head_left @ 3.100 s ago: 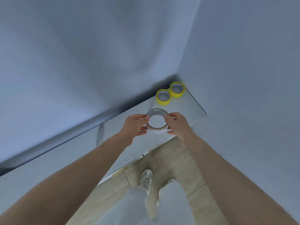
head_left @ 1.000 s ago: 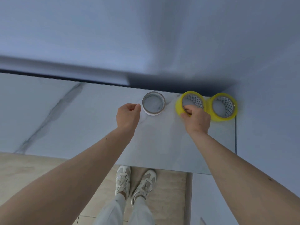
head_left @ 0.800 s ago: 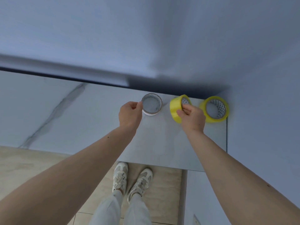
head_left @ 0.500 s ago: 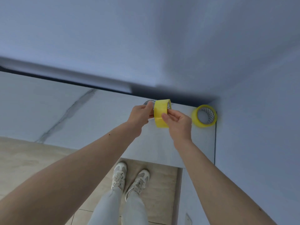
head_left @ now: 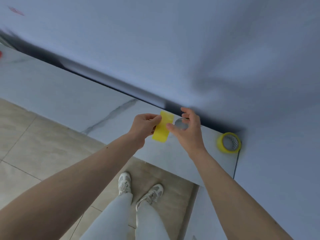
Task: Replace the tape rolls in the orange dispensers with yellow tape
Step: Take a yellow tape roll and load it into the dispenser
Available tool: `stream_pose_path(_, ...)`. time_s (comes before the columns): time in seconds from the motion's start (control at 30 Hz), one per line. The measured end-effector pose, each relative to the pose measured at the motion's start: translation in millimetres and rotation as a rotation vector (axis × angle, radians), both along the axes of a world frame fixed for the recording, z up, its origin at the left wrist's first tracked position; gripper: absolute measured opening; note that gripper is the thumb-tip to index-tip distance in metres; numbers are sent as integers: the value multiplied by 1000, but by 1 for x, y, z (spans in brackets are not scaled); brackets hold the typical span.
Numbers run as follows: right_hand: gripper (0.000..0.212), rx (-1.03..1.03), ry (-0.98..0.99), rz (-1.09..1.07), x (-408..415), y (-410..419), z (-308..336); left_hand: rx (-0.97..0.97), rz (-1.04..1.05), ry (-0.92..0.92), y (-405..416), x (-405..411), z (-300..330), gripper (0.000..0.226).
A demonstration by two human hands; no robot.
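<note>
My left hand (head_left: 144,126) grips a yellow tape roll (head_left: 162,130), held edge-on above the white marble counter (head_left: 69,101). Beside it is my right hand (head_left: 189,131), fingers spread, with the thumb tip against the roll's right edge. Behind that hand a greyish, nearly used-up tape roll (head_left: 180,123) lies flat on the counter, partly hidden by the fingers. A second yellow tape roll (head_left: 229,142) lies flat in the counter's far right corner by the wall. No orange dispenser shows clearly.
Blue-grey walls close off the counter at the back and on the right. A blurred red object (head_left: 0,54) sits at the far left edge. The counter's front edge runs diagonally, and below it are the tiled floor and my shoes (head_left: 124,183).
The greyish roll was set down on the counter. My right hand picked up one yellow roll and my left hand took hold of it; the right fingers have now spread. The view swung left.
</note>
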State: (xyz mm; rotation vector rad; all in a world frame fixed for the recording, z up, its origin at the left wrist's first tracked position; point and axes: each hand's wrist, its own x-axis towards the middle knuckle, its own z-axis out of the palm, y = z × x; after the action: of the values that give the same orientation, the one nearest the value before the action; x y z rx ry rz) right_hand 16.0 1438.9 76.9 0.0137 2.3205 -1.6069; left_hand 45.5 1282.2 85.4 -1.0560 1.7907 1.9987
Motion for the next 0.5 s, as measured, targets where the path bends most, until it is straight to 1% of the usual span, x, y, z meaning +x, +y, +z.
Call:
stream_pose_path(0.03, 59, 13, 16, 76, -2, -6, 5, -3, 15, 2, -7, 6, 4, 25)
stream_pose_path(0.1, 50, 33, 4, 214, -4, -18, 14, 1, 47, 4, -21, 17, 12, 25)
stream_pose_path(0.2, 38, 23, -40, 324, -4, -42, 25, -6, 90, 4, -43, 33, 21, 25)
stream_pose_path(0.3, 32, 32, -57, 357, 0, -71, 33, -7, 129, 15, -68, 51, 29, 26)
stream_pose_path(0.37, 20, -7, -66, 348, 5, -91, 37, -21, 146, 17, -86, 62, 33, 25)
stream_pose_path(0.4, 14, -21, -48, 353, 8, -102, 37, -23, 158, 17, -96, 68, 35, 24)
stream_pose_path(0.5, 10, 1, 28, 388, 20, -137, 37, -22, 191, 27, -128, 86, 39, 21)
